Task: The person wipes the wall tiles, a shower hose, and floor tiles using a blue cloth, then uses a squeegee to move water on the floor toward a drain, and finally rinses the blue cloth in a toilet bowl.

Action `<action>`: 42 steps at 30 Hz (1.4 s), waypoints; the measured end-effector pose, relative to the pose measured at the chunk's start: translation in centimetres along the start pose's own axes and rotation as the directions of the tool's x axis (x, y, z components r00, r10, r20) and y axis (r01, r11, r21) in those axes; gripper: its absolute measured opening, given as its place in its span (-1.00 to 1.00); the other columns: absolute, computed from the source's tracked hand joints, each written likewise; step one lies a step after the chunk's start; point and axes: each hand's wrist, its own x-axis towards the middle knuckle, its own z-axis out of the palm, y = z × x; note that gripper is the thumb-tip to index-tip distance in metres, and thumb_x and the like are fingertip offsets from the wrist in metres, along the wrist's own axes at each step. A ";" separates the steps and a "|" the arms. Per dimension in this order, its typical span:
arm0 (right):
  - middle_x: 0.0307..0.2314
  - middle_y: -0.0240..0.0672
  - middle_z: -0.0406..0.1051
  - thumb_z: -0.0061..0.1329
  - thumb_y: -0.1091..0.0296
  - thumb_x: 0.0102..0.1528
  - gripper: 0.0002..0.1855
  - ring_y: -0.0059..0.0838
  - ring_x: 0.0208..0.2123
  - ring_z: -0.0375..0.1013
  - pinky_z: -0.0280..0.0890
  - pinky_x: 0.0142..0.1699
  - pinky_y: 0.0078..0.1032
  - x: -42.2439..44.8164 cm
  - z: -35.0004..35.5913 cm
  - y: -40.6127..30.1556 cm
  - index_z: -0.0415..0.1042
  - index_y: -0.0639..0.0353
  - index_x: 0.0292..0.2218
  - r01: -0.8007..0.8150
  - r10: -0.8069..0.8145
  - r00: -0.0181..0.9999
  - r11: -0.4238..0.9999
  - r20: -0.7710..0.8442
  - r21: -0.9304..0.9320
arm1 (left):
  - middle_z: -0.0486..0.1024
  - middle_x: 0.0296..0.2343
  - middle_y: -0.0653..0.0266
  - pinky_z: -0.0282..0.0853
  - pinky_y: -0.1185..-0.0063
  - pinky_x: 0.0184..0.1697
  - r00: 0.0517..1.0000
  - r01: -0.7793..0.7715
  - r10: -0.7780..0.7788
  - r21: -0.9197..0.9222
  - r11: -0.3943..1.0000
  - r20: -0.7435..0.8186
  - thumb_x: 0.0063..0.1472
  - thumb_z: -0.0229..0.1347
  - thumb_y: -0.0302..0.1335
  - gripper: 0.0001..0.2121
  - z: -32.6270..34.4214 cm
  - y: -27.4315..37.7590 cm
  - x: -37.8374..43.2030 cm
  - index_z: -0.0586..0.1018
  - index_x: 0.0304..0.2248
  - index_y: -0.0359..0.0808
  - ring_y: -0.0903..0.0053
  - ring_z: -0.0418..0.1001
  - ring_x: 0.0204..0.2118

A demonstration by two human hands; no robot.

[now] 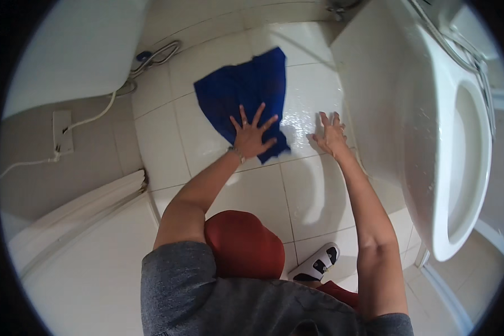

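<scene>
A dark blue cloth [252, 80] lies spread on the white tiled floor [222, 193], its near corner crumpled. My left hand [252, 136] rests flat on the near part of the cloth with its fingers spread wide. A bracelet or watch circles that wrist. To the right of the cloth, my right hand [331, 134] is at the floor beside the base of a white toilet [403, 126]. Its fingers are apart and slightly bent, and nothing is in them. The tiles between the cloth and my right hand look wet and shiny.
At the upper left hangs a white fixture or appliance [75, 46], with flexible metal hoses [155, 56] near the wall. A cord runs to a wall socket [63, 132]. The door [80, 252] is at the lower left. My sandalled foot [317, 262] stands on the tiles.
</scene>
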 end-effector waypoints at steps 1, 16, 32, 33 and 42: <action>0.14 0.00 -0.37 -0.02 -0.01 -0.06 -0.20 0.22 0.14 -0.29 -0.13 0.08 0.15 0.2 0.9 -1.0 -0.07 -0.09 0.13 -0.166 0.179 0.979 0.978 0.101 -0.123 | -0.38 0.17 0.27 -0.38 -0.22 -0.04 0.996 0.056 -0.054 -0.018 0.998 0.065 -0.06 -0.03 0.13 -0.30 -0.9 -0.9 -1.7 0.05 0.09 0.26 -0.24 -0.49 0.13; 0.15 -0.06 -0.55 -0.34 -0.40 -0.04 -0.10 0.27 0.13 -0.60 -0.47 0.04 0.33 2.8 8.5 -0.6 -0.32 -0.21 0.18 -0.263 0.191 0.951 0.913 -0.244 -0.312 | -0.42 0.14 0.04 -0.20 -0.04 0.06 0.105 0.945 -0.992 -0.305 0.120 -0.065 -0.08 -0.28 0.34 -0.17 2.6 -30.7 -5.7 -0.08 0.14 0.14 0.03 -0.37 0.18; 0.15 -0.06 -0.54 -0.35 -0.41 -0.05 -0.11 0.31 0.12 -0.58 -0.47 0.02 0.35 2.8 9.1 -1.7 -0.26 -0.20 0.18 -0.175 0.084 0.959 0.928 -0.270 -0.330 | 0.28 -0.07 0.03 0.04 0.25 0.06 0.817 0.372 -0.412 -0.176 0.911 -0.404 0.03 -0.07 -0.30 -0.63 -0.9 0.8 30.7 0.44 -0.15 -0.23 0.20 0.14 0.05; 0.15 -0.07 -0.52 -0.35 -0.41 -0.05 -0.12 0.30 0.13 -0.57 -0.46 0.02 0.35 2.8 9.2 -2.0 -0.24 -0.21 0.18 -0.167 0.077 0.959 0.932 -0.274 -0.322 | 0.39 -0.15 0.14 0.16 0.47 0.02 0.841 0.025 -0.313 -0.547 0.836 -0.441 -0.03 -0.04 -0.37 -0.69 -1.5 1.8 31.7 0.53 -0.24 -0.21 0.38 0.27 -0.03; 0.16 -0.12 -0.50 -0.41 -0.44 -0.04 -0.13 0.28 0.13 -0.54 -0.47 0.04 0.33 3.0 9.0 0.1 -0.25 -0.24 0.18 -0.224 0.122 0.938 0.928 -0.326 -0.297 | 0.11 0.06 0.35 0.01 0.40 0.15 0.807 -0.518 0.555 0.209 0.829 -0.201 -0.07 0.01 -0.58 -0.42 -4.0 -9.3 20.5 0.24 0.01 0.01 0.34 0.06 0.12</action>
